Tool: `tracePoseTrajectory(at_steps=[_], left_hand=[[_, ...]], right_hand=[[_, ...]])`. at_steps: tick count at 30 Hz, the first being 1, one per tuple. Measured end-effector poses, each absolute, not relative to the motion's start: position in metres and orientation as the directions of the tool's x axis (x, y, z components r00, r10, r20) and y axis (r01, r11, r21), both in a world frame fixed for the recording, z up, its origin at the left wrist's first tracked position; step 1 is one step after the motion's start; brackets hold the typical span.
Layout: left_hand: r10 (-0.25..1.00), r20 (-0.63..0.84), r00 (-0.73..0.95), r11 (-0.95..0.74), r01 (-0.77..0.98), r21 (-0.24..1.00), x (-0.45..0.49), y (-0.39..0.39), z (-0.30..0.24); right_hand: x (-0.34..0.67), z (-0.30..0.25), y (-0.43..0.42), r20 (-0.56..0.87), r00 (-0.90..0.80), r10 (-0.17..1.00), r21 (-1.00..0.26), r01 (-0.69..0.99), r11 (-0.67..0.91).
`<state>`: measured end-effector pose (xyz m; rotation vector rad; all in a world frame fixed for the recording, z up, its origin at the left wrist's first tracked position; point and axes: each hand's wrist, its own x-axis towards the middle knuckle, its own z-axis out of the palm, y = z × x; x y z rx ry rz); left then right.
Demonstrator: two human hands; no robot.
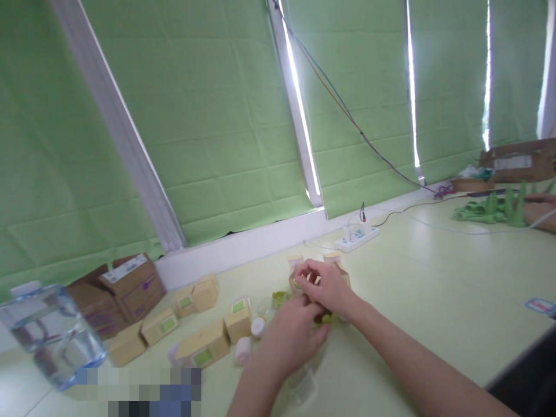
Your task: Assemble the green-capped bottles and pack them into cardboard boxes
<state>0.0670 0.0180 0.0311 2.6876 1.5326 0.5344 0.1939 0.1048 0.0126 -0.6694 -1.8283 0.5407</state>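
My left hand (pixel 292 333) is curled low over the table, its fingertips partly hidden under the right one. Just above it, my right hand (pixel 330 288) has its fingers bent inward in a pinch. What either hand holds is hidden. A small yellow-green piece (pixel 326 319) shows by the left fingers, and another green piece (pixel 279 297) lies to their left near a clear plastic piece (pixel 266 307). Two small cardboard boxes with raised flaps stand behind the hands, the right one (pixel 340 266) partly covered. A clear container (pixel 303 387) lies below my left wrist.
Several tan boxes with green labels (pixel 203 346) lie left, beside a white cap (pixel 258 328) and a pinkish cylinder (pixel 243 351). Farther left are a water bottle (pixel 65 336) and an open carton (pixel 134 286). A power strip (pixel 357 238) sits behind; another person's hand (pixel 541 211) touches green pieces at right.
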Motion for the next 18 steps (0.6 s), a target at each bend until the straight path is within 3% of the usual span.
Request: tracePoseTrajectory(at_steps=[5,7,12,18], left_hand=[[0.873,0.468,0.141,-0.356,0.839,0.412,0.009,0.021,0.031],[0.889,0.457,0.03,-0.296,0.799,0.523,-0.003,0.02,0.022],[0.864,0.489,0.121,-0.38,0.794,0.474,-0.001,0.016,0.004],[0.816,0.574,0.066,-0.361,0.834,0.417,-0.004,0.021,-0.004]], right_hand=[[0.189,0.01,0.102,0.666,-0.333,0.667,-0.658,0.16,0.736],[0.182,0.005,0.097,0.655,-0.393,0.646,-0.638,0.171,0.751],[0.169,-0.004,0.086,0.619,-0.543,0.568,-0.581,0.17,0.796],[0.172,-0.002,0.089,0.628,-0.476,0.616,-0.636,0.142,0.759]])
